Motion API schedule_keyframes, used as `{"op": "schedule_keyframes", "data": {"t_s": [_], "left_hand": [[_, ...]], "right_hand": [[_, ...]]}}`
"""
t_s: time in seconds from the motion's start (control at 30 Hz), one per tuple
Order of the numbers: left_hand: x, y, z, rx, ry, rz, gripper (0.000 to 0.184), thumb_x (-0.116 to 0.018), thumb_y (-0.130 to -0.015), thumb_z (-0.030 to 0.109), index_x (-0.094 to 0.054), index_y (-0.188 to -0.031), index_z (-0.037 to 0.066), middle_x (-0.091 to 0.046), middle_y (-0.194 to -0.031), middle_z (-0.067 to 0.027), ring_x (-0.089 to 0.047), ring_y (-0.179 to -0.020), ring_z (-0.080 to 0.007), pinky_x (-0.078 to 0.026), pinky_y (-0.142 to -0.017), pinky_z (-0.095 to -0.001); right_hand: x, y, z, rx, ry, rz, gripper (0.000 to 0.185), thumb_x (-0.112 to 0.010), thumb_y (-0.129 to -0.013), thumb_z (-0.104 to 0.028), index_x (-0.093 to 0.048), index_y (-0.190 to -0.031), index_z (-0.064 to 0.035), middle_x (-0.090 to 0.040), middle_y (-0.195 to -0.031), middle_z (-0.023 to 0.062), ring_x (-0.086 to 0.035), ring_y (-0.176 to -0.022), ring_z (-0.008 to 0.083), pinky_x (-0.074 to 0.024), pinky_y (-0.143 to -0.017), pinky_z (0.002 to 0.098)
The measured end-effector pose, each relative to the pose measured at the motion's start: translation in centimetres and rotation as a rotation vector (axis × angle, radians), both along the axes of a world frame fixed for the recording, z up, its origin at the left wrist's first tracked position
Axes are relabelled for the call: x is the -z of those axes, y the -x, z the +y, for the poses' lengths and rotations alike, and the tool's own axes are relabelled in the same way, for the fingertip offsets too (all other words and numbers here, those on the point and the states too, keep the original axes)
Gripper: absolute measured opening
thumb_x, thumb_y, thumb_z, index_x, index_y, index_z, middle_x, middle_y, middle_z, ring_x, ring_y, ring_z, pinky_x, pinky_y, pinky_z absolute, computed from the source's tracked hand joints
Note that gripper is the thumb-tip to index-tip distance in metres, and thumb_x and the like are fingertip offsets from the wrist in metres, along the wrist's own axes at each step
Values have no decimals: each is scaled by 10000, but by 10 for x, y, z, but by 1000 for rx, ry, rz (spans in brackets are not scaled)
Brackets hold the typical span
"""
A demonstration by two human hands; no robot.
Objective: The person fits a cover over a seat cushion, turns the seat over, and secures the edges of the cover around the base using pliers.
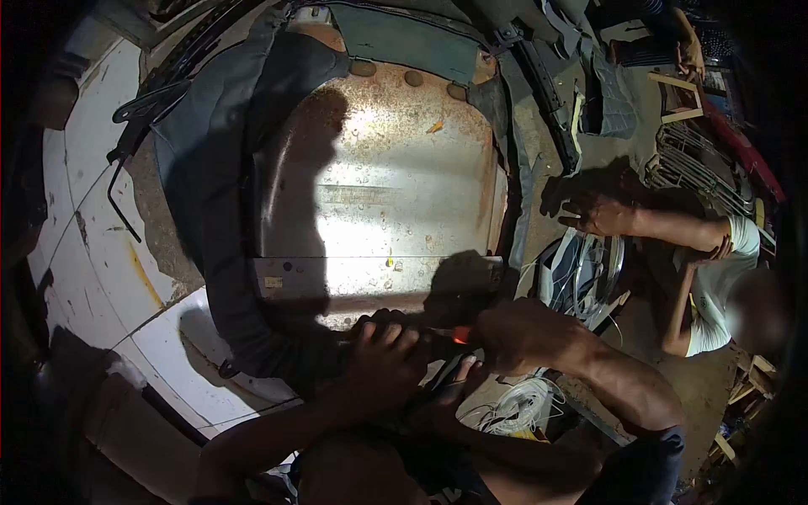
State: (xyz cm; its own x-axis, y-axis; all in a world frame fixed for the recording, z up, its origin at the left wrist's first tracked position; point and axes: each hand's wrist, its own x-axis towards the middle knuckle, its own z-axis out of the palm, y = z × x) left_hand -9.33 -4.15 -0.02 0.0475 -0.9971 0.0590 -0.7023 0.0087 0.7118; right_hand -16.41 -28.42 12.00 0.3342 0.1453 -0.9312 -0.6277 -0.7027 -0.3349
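Note:
A seat frame with a rusty metal back panel (404, 202) lies in front of me, dark grey fabric cover (223, 202) wrapped round its sides. My left hand (391, 349) is closed at the lower edge of the panel, its fingers curled over the dark cover edge. Just to the right, my right hand (522, 337) is wrapped round a tool with a red-orange part (461, 334). Most of that tool is hidden by the hand and by shadow, so its kind does not show. Its front end points toward my left hand.
Another person in a white shirt (715, 303) sits at the right, one hand (598, 215) stretched toward the seat. A coil of pale wire (526, 404) lies below my right forearm. Metal rods (699, 172) are piled farther right. White tiles (101, 278) cover the left floor.

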Motion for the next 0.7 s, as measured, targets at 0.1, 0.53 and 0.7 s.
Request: {"op": "schedule_keyframes", "data": {"t_s": [0.1,0.53,0.7], "left_hand": [[-3,-4,-2,33,-57,53,453,-685,-857,228,-655,-1271,46,-615,-1117,-140,-563,-972,-304,-415,-799,-514],[-2,-2,-30,-265,-286,110,194,-753,-810,173,-660,-891,22,-630,-927,-144,-610,-923,-341,-473,-856,-462],[-6,0,-30,-329,-258,106,159,-765,-789,117,-654,-869,36,-637,-924,-146,-614,-909,-350,-463,-871,-467]], "right_hand": [[-7,-11,4,16,19,-136,245,-696,-725,-226,-682,-888,-44,-677,-788,182,-690,-774,375,-528,-700,456],[47,89,16,-142,193,-403,252,-658,-850,-215,-655,-975,4,-682,-874,249,-715,-841,379,-580,-687,467],[20,65,9,-832,313,-656,198,-680,-814,-171,-652,-908,1,-688,-810,227,-716,-819,345,-563,-629,417]]}}
